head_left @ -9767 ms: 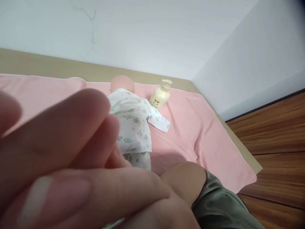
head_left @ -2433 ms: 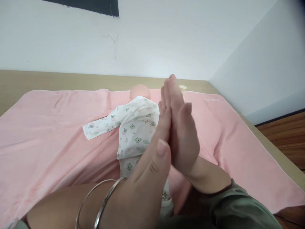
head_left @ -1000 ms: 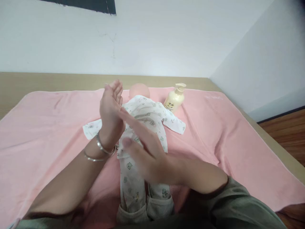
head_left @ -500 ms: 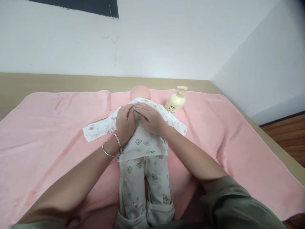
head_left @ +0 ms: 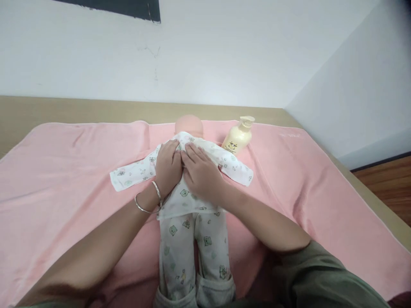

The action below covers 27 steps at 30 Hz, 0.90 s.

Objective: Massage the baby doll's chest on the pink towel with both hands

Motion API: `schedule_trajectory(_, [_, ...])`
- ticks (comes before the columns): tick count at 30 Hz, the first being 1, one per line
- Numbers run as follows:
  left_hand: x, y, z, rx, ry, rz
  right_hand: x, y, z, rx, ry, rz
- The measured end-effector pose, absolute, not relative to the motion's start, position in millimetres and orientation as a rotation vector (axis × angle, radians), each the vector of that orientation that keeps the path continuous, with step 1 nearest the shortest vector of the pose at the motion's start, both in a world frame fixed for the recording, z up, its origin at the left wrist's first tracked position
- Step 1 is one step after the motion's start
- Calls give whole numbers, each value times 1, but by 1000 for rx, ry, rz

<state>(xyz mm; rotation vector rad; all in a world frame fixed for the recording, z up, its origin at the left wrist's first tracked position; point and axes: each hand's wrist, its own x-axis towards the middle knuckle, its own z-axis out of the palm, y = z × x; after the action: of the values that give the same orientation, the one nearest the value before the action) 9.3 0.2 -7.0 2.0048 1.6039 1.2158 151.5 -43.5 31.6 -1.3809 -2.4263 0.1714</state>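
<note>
A baby doll (head_left: 189, 124) lies with its head toward the wall, dressed in a white printed top (head_left: 184, 201) and matching trousers (head_left: 212, 244). Both of its sleeves stretch out sideways. My left hand (head_left: 168, 167) rests on the left part of the doll's upper body, fingers extended over the cloth, with a silver bangle (head_left: 147, 210) at the wrist. Beside it, my right hand (head_left: 204, 173) lies flat on the middle and right of the top, fingers slightly spread. The two hands touch or nearly touch at the thumbs. Neither one grips anything.
A cream pump bottle (head_left: 239, 136) leans at the doll's right sleeve, near its head. Under everything spreads a pink blanket (head_left: 64, 171) on a wooden surface (head_left: 96, 110). A white wall (head_left: 208, 55) rises behind, with another wall at the right.
My right hand has slid down the doll's top, toward me, and its fingers have spread a little. My left hand stays almost in place.
</note>
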Motion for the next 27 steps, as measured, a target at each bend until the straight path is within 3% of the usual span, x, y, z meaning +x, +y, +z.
schedule_trajectory(5, [9, -1, -8, 1969, 1616, 1224, 176, 0, 33, -1525, -2325, 346])
schedule_trajectory(9, [10, 0, -9, 1952, 1606, 1252, 165, -26, 33, -1664, -2249, 190])
schedule_trajectory(13, [10, 1, -9, 1965, 1599, 1270, 144, -59, 31, -1493, -2353, 44])
schedule_trajectory(21, [11, -2, -4, 1971, 1635, 1211, 172, -3, 35, -1575, -2290, 329])
schedule_trajectory(27, [10, -2, -5, 1919, 1605, 1260, 157, -39, 38, -1751, -2289, 106])
